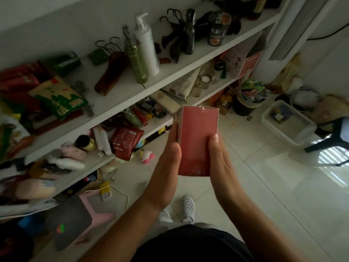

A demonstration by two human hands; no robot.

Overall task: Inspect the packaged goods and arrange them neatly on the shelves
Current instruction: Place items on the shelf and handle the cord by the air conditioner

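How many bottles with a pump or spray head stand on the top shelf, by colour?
Green bottle: 1
White bottle: 1
Black bottle: 1
Total: 3

A white wall [56, 19] backs white shelves [119, 95] running along the left. Pale, glossy floor tiles [264, 186] catch a striped patch of sunlight [332, 156] at the right edge, beside a black stool [338, 129]. A pink stool [102, 217] stands by the lowest shelf.
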